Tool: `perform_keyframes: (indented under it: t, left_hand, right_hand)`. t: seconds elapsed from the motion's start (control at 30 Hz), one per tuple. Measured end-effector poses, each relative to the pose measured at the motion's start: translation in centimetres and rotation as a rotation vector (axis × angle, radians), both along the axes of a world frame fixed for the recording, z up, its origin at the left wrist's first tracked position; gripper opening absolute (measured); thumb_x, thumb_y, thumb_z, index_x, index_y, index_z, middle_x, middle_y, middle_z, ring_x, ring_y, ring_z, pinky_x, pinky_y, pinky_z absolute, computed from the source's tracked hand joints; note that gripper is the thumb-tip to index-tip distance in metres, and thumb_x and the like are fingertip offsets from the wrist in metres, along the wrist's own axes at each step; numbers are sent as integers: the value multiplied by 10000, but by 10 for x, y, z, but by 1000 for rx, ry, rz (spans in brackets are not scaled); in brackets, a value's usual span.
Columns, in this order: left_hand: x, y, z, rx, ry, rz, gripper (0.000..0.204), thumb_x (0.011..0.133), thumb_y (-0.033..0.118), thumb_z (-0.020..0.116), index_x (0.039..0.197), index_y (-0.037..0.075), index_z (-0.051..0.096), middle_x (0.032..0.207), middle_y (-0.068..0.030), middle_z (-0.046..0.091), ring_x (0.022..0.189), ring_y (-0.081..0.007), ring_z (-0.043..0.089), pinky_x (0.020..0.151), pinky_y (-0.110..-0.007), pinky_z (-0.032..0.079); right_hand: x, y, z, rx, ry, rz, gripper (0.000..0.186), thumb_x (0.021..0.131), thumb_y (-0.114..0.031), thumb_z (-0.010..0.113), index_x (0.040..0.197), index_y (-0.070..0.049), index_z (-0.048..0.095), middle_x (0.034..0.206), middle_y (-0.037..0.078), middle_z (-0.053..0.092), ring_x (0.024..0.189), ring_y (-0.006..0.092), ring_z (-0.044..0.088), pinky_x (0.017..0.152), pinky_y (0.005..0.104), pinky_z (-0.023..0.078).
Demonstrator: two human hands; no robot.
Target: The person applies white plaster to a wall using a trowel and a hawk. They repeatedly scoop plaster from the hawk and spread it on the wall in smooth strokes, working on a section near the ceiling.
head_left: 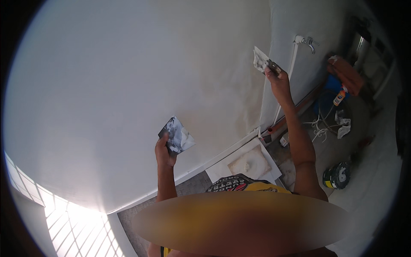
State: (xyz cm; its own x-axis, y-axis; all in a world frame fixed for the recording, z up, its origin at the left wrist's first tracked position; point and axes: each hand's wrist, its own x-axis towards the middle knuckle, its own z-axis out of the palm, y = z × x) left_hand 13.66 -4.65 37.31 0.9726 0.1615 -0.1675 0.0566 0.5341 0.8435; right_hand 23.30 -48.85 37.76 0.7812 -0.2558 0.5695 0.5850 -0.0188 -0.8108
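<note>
My left hand [164,153] grips a dark, flat, square-edged plate [174,130] by its edge, the thumb across its face. White and grey putty is smeared over that face. Raised higher and farther right, my right hand [279,84] is closed round the handle of a putty knife [260,58], whose blade carries white putty. Both tools are in front of a pale wall [128,81], which shows duller, patchy areas toward its right side. The knife is close to the wall's corner; whether it touches the wall I cannot tell.
Right of the corner, a metal tap [310,43] sticks out above a white pipe [293,64]. A stained board [251,163] lies at the wall's foot. Farther right are a white scrolled metal stand [320,127], an orange spray bottle [339,97] and a dark bucket [337,176].
</note>
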Motion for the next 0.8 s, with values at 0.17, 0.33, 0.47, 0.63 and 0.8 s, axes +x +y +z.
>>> perform_keyframes:
  t: [0.17,0.33,0.47,0.63,0.8]
  left_hand:
    - [-13,-32,-9,-296,-46,-82,383,1074,191,458,1369,-37,544,1285,-153,683,1122,-284,705,968,-431,584]
    - [-19,-36,-7,-361,43,-185,364,1071,190,468,1341,-31,570,1242,-144,706,1112,-287,710,969,-426,585]
    - [-20,-36,-8,-311,45,-213,365,1067,190,477,1339,-32,573,1251,-148,703,1121,-289,708,975,-430,585]
    - [-25,-32,-14,-281,80,-98,373,1063,186,480,1350,-36,565,1262,-155,695,1140,-292,698,1000,-446,570]
    - [-41,-15,-29,-240,101,-39,374,1055,173,481,1357,-35,560,1281,-153,684,1164,-289,685,1018,-450,558]
  right_hand:
    - [32,-41,96,-59,-65,-190,332,1041,-234,631,1266,7,675,992,45,704,900,117,614,834,277,490]
    - [83,-23,159,-347,118,-897,318,1006,-203,568,1266,-63,686,1116,190,733,1024,368,708,861,478,561]
    - [114,21,156,-598,-68,-1096,457,924,-181,659,1356,-46,594,1243,170,646,1102,397,641,888,483,569]
    - [115,29,123,-671,-140,-926,481,869,-74,642,1347,-127,625,1253,81,649,1123,329,635,885,481,578]
    - [132,-32,141,-499,-310,-1106,459,865,-59,621,1306,-171,685,1249,66,675,1073,346,654,903,509,538]
